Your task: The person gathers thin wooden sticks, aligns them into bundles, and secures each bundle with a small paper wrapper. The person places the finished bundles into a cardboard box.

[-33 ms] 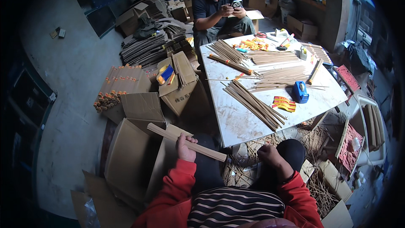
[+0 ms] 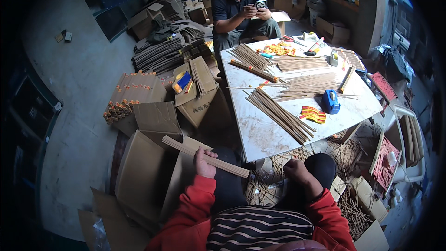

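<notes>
One stick bundle (image 2: 232, 168), clamped in the left hand (image 2: 205, 163) by the worktop (image 2: 255, 132)'s near-left corner, right hand (image 2: 298, 172) curled closed, could spill if the left grip slackens!

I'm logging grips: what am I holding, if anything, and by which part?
Your left hand holds a straight bundle of thin tan sticks around its middle; nothing shows in your right hand.

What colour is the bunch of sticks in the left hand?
Pale tan; the sticks in the left hand show best in the head view.
</notes>
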`<state>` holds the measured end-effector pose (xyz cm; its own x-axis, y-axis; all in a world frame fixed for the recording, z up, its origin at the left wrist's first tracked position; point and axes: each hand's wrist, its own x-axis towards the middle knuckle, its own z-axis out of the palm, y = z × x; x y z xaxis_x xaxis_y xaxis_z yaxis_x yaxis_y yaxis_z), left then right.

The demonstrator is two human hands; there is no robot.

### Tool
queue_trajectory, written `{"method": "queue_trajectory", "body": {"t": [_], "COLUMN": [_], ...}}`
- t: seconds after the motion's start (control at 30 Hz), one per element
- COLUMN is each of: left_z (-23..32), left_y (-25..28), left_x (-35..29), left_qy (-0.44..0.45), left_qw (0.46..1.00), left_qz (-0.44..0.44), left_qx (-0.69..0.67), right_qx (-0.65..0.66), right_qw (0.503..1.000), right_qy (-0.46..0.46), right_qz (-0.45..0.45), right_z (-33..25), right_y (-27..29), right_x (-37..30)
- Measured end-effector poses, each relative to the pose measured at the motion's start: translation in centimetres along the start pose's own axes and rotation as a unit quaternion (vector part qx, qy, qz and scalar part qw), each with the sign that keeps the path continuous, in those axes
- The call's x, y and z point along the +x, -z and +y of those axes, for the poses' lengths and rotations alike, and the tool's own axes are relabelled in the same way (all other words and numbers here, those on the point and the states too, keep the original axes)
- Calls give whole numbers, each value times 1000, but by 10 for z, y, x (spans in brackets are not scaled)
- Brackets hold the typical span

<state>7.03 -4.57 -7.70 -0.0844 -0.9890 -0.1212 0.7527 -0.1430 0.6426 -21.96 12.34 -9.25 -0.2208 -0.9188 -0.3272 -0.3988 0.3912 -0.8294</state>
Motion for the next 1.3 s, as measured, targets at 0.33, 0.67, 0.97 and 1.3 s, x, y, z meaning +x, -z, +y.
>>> {"method": "queue_trajectory", "body": {"t": [0.33,0.67,0.97,1.3], "left_z": [-3,-3,-4,-3], "left_y": [-4,-2,-2,0], "left_x": [-2,-1,0,2], "left_qy": [-7,-9,-1,6], "left_qw": [1000,1000,1000,999], "left_qz": [5,6,-6,-16], "left_qx": [17,15,16,27], "right_qx": [-27,-57,-89,-81], "right_qw": [999,998,995,996], "right_qy": [24,41,41,34], "right_qz": [4,-1,-12,-19], "right_z": [2,6,13,10], "right_y": [-1,-3,-6,-6], "right_x": [-2,-1,5,2]}}
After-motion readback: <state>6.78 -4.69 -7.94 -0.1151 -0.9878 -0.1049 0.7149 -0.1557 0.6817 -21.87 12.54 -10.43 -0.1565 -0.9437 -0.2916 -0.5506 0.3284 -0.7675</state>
